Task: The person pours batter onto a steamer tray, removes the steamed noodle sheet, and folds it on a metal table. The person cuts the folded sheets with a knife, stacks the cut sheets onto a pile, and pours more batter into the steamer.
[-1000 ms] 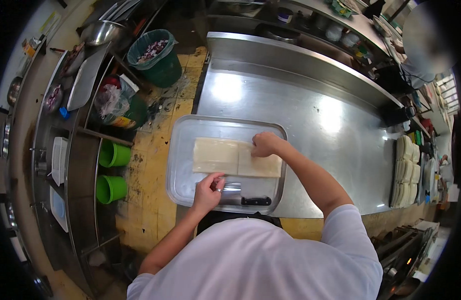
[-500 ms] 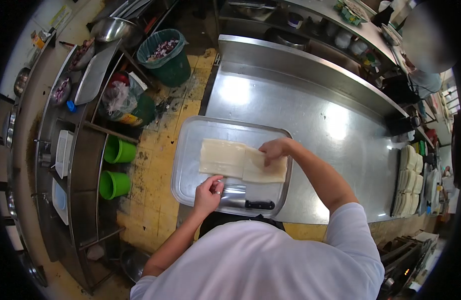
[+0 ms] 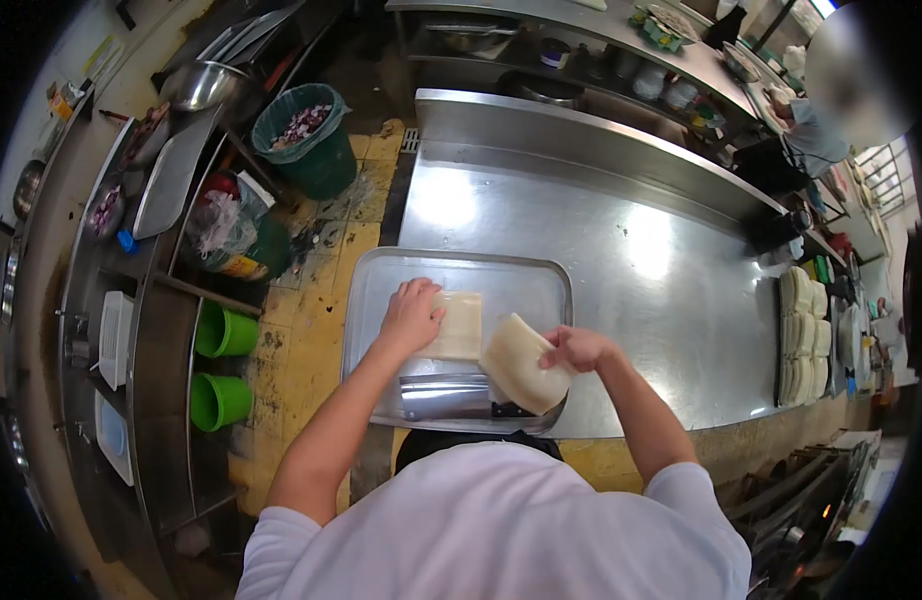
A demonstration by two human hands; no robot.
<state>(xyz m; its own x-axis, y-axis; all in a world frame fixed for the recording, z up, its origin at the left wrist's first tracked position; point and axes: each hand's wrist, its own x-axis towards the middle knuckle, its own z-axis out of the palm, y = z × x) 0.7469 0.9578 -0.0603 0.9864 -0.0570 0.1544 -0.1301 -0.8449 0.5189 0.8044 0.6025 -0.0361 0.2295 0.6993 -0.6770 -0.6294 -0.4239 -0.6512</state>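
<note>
My right hand pinches the edge of a pale dough sheet, lifted and tilted at the right of the metal tray. My left hand rests with fingers spread on the left part of another pale dough piece, which lies flat in the tray. A cleaver lies along the tray's near side; the lifted sheet partly hides its black handle.
The tray sits on a steel table with a raised back edge. Stacked pale pieces stand at the right. Green bins and a lined bucket are at the left. A person is at the far upper right.
My right hand has lifted the right dough sheet off the tray and brought it nearer, over the cleaver's handle. My left hand has moved from the near edge onto the left dough piece.
</note>
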